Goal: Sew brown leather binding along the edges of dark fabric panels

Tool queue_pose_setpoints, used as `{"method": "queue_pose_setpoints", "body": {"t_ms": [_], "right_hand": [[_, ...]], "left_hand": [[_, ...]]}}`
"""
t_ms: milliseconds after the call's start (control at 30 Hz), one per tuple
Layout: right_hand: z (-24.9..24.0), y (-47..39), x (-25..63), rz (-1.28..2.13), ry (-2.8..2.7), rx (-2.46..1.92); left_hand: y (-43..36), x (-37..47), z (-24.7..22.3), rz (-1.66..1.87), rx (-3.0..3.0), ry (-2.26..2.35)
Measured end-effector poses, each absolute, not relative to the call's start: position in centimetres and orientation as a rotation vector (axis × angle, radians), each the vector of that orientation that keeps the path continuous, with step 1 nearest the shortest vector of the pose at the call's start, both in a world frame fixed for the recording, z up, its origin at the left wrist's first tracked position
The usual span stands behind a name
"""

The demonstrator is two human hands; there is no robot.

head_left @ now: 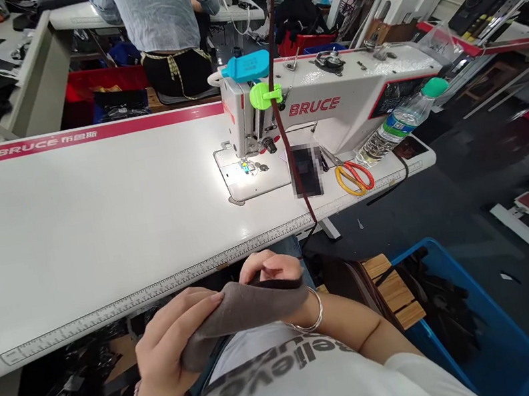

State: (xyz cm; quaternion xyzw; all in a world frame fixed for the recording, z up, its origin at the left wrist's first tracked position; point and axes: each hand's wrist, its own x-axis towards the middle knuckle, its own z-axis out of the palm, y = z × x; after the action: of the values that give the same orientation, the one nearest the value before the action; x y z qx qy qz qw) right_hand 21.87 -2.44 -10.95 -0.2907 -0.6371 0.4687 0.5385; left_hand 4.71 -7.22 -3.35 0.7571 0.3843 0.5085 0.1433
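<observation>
A grey-brown piece of fabric (247, 309) is held in front of my body, below the table's front edge. My left hand (176, 334) grips its left end, with the fingers lying over the top. At its right end, my right hand (274, 269) has its fingers curled at the upper edge, and the cloth covers part of that hand. Beyond them stands a white sewing machine (330, 104) with its needle area lit. Between the machine and the front edge lie scissors (355, 177) with orange and yellow handles, beside a dark blurred rectangle (306, 170).
A plastic bottle (397, 125) with a green cap leans by the machine on the white table (110, 217). To my right, a blue bin (494, 328) holds dark material next to a wooden slatted seat (396, 291). Another person (160, 13) sits ahead, back turned.
</observation>
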Motion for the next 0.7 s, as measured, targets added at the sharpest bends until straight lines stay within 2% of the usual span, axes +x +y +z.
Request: {"method": "queue_pose_setpoints", "body": {"t_ms": [67,233,333,467,567,700], "right_hand": [[-10.7,-1.4,22.0,1.047,-1.398,-0.55],[-8.2,0.4,23.9,0.977,-1.862,-0.329],[-6.5,0.1,24.7,1.252,-1.842,-0.371],[-5.2,-0.4,23.9,1.649,-1.472,-0.321],[-4.5,0.1,23.3,1.594,-1.289,-0.252],[-3.5,1.1,23.3,1.479,-1.355,-0.261]], "left_hand": [[-7.3,4.2,-3.3,1.478,2.132,1.072],[-7.5,3.5,-3.5,1.535,2.096,1.267],[-6.8,3.7,-3.0,1.6,2.15,1.376],[-4.9,3.9,-1.4,1.742,2.233,1.392],[-3.7,3.5,0.0,1.842,2.331,1.421],[-2.6,2.2,1.9,2.085,2.441,1.554]]}}
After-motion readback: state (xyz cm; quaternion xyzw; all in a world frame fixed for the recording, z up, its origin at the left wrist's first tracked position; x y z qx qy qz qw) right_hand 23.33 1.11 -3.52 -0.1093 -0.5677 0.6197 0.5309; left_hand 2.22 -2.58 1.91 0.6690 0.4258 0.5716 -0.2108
